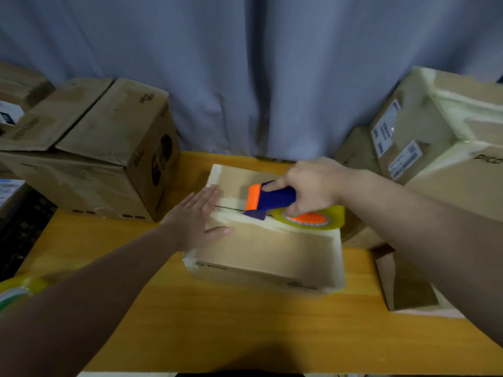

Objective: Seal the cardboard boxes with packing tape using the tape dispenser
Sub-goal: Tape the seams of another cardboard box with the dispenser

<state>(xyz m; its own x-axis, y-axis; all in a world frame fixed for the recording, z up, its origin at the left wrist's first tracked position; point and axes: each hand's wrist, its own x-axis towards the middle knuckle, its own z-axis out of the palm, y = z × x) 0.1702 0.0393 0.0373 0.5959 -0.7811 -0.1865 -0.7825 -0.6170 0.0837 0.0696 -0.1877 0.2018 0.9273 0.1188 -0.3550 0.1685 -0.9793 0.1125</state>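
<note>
Cardboard, brown and pale at the taped edges — that's the box (266,240) sitting in the middle of your yellow desk (217,322), its top flaps closed with a dark seam running across between your hands. Your right hand (313,186) is closed around the blue handle of the dispenser (272,200), forefinger stretched along its top toward the orange front plate. The dispenser's nose rests on the seam near the box's centre, and its roll of tape (313,219) — yellowish film on an orange core — lies just under your fist, touching the box top. Your left hand (196,219) is open and flat, palm down on the left end of the box, fingers together and pointing toward the dispenser, thumb spread toward you; it holds nothing.

Moving outward: a bigger box (109,159) stands on the desk's far left corner, flaps not quite flat, with more cardboard behind it. To the right, a heavily taped carton (449,159) with white labels leans at the desk's edge, and a flat cardboard piece (402,281) lies near your right forearm. A spare roll (19,289) shows at the left edge beside your left arm. Grey-blue curtain (245,63) hangs behind everything.
</note>
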